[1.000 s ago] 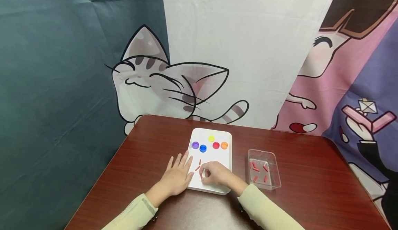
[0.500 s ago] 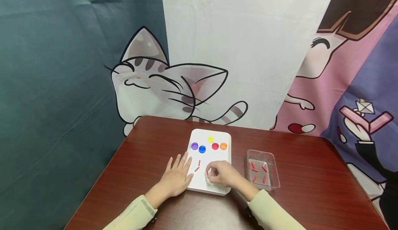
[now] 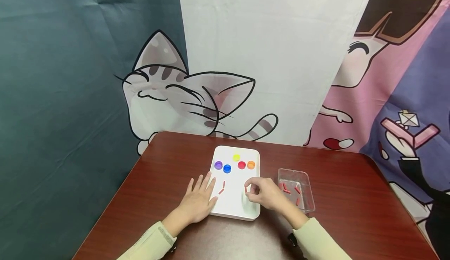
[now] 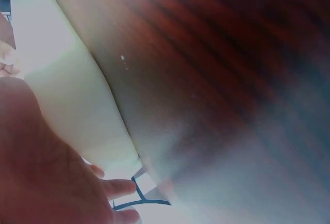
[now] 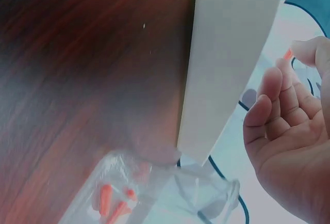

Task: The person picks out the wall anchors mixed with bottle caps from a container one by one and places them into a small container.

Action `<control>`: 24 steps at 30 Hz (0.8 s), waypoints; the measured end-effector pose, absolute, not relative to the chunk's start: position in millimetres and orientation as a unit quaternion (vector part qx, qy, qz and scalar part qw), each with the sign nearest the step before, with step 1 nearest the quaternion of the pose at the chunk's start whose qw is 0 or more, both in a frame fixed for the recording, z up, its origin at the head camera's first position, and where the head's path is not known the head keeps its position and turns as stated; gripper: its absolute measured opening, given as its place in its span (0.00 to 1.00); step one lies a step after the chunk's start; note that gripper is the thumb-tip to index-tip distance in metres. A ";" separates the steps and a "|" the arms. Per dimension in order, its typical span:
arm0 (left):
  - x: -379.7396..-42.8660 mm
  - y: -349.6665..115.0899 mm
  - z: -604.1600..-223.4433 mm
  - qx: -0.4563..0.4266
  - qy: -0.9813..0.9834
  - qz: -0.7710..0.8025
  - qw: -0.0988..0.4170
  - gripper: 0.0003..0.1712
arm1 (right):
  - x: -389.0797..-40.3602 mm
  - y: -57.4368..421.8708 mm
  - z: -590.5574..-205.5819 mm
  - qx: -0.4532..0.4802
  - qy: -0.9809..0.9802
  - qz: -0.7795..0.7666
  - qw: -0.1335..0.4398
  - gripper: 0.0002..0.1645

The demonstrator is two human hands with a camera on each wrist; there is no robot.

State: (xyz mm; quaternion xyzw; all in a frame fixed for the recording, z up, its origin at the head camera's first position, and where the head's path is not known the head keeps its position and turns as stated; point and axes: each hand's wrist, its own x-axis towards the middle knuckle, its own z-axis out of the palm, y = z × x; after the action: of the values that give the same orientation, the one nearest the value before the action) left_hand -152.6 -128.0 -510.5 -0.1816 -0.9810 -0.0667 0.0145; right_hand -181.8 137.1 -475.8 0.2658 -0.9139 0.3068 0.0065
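A white tray [image 3: 233,207] lies on the table between both hands. My left hand [image 3: 197,203] rests with spread fingers on the tray's left edge; in the left wrist view the same hand [image 4: 56,177] shows beside the tray's side. Over the tray's right part, my right hand [image 3: 265,193] pinches a small red stick [image 3: 246,190] between thumb and fingertips. The red stick's tip [image 5: 289,54] peeks out between them in the right wrist view. Two more red sticks, an upper one [image 3: 224,184] and a slanted one [image 3: 221,191], lie on the tray's left half.
Purple [image 3: 218,165], blue [image 3: 227,168], yellow [image 3: 236,157], red [image 3: 241,165] and orange [image 3: 251,164] round caps sit at the tray's far end. Right of the tray stands a clear plastic box [image 3: 309,189] with several red sticks, partly behind my right forearm. A printed curtain hangs behind the table [image 3: 168,166].
My right hand has moved right across the tray, away from the two lying sticks, carrying the pinched red stick. The left hand stays in place. The head view has shifted slightly.
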 end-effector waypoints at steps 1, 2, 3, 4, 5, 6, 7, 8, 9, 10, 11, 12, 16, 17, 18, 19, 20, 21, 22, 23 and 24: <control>-152.6 -128.0 -510.8 -0.181 -0.981 -0.067 0.013 0.36 | -182.0 139.0 -475.3 0.263 -0.915 0.306 0.010 0.09; -152.4 -128.0 -511.1 -0.181 -0.981 -0.067 0.014 0.37 | -182.1 140.8 -475.0 0.263 -0.914 0.307 0.014 0.09; -152.3 -128.1 -511.3 -0.181 -0.981 -0.069 0.014 0.37 | -182.0 142.7 -474.5 0.264 -0.913 0.311 0.017 0.09; -152.4 -128.2 -511.6 -0.182 -0.981 -0.070 0.015 0.37 | -181.6 144.5 -473.8 0.265 -0.912 0.314 0.019 0.09; -152.5 -128.1 -511.8 -0.182 -0.981 -0.070 0.016 0.37 | -181.2 146.3 -473.2 0.263 -0.911 0.317 0.020 0.10; -152.6 -128.3 -512.1 -0.182 -0.981 -0.069 0.017 0.37 | -180.7 148.1 -472.5 0.261 -0.911 0.318 0.020 0.10; -152.8 -128.4 -512.4 -0.183 -0.981 -0.068 0.018 0.37 | -180.3 149.9 -471.8 0.258 -0.912 0.319 0.021 0.10; -153.0 -128.5 -512.6 -0.183 -0.981 -0.068 0.019 0.37 | -179.8 151.7 -471.0 0.255 -0.911 0.322 0.019 0.10; -153.3 -128.5 -512.9 -0.183 -0.980 -0.069 0.020 0.37 | -179.2 153.5 -470.1 0.250 -0.913 0.323 0.017 0.10; -153.5 -128.5 -513.2 -0.183 -0.980 -0.069 0.020 0.37 | -178.8 155.3 -469.6 0.247 -0.913 0.323 0.015 0.10; -153.5 -128.5 -513.4 -0.183 -0.981 -0.068 0.020 0.37 | -178.6 157.0 -469.2 0.242 -0.915 0.323 0.013 0.11; -153.4 -128.6 -513.6 -0.183 -0.981 -0.067 0.020 0.37 | -178.3 158.8 -468.8 0.239 -0.915 0.324 0.013 0.11; -154.0 -128.8 -514.9 -0.184 -0.981 -0.066 0.020 0.37 | -177.4 166.6 -467.9 0.230 -0.913 0.337 0.018 0.11; -153.9 -128.9 -514.9 -0.184 -0.981 -0.066 0.020 0.37 | -177.2 168.5 -467.6 0.228 -0.911 0.343 0.022 0.11; -154.1 -128.8 -515.0 -0.184 -0.980 -0.066 0.020 0.37 | -176.8 170.4 -467.1 0.227 -0.909 0.348 0.027 0.10; -154.1 -128.8 -515.0 -0.185 -0.980 -0.067 0.021 0.36 | -176.5 172.2 -466.8 0.225 -0.908 0.352 0.031 0.10; -154.1 -128.9 -514.9 -0.184 -0.980 -0.066 0.021 0.36 | -176.3 173.9 -466.6 0.225 -0.906 0.356 0.037 0.11; -154.1 -128.8 -514.6 -0.184 -0.980 -0.066 0.020 0.36 | -175.9 175.6 -466.1 0.226 -0.905 0.359 0.040 0.11; -154.0 -128.8 -514.2 -0.184 -0.980 -0.066 0.020 0.37 | -175.6 177.1 -465.5 0.225 -0.904 0.361 0.042 0.11; -153.9 -128.8 -513.7 -0.184 -0.981 -0.066 0.020 0.37 | -175.2 178.6 -465.0 0.222 -0.905 0.361 0.042 0.11; -153.7 -128.5 -513.4 -0.184 -0.980 -0.065 0.019 0.37 | -174.8 180.1 -464.4 0.218 -0.906 0.360 0.041 0.11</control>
State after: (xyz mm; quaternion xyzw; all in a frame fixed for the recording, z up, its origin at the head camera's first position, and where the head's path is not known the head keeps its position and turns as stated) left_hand -153.7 -128.5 -513.4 -0.1843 -0.9805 -0.0654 0.0194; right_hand -174.8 180.1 -464.4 0.2182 -0.9059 0.3605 0.0414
